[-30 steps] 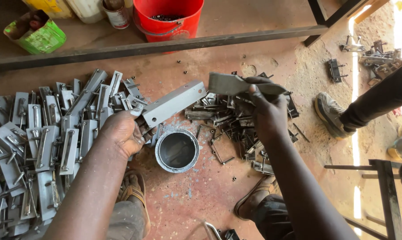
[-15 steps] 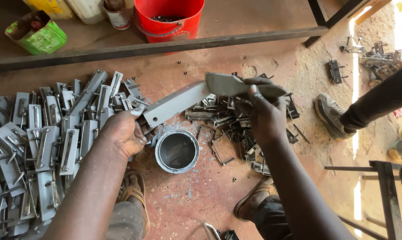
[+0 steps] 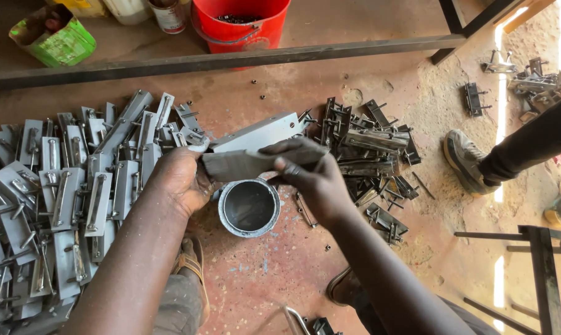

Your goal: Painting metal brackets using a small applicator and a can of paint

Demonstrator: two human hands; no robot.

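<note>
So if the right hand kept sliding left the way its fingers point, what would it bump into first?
Probably the left hand, gripping the other end of the same grey abrasive strip; depth is unclear.

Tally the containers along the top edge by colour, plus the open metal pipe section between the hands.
Red bucket: 1
Green container: 1
White container, partly cut off by the frame: 1
Small tin can: 1
Grey metal pipe section: 1
Total: 5
</note>
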